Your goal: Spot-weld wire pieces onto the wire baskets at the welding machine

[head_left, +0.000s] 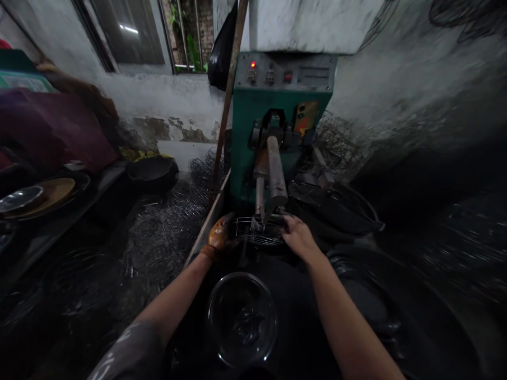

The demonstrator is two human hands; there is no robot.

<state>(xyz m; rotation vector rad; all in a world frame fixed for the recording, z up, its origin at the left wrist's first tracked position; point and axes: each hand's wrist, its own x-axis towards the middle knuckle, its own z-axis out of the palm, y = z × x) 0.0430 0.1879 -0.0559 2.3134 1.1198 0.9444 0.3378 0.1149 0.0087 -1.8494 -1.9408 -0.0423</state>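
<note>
A round wire frame (259, 240) is held level between my two hands, at the tip of a green welding machine (247, 132). My left hand (219, 235), in an orange-brown glove, grips its left side. On the opposite side, my right hand (296, 232) has its bare fingers closed around the rim. The machine's upper cylindrical arm (276, 171) reaches out over the frame, and a thinner lower arm (260, 198) runs beneath it. Closer to me lies a round bowl-like dish (242, 319) with small shiny pieces inside.
Piled wire rings (158, 232) cover the floor on the left. A wooden pole (227, 100) leans beside the machine. Black basins (152, 171) stand at the far left, and a dark pan-like container (336, 208) sits to the right. A phone (306, 116) rests on the machine's front.
</note>
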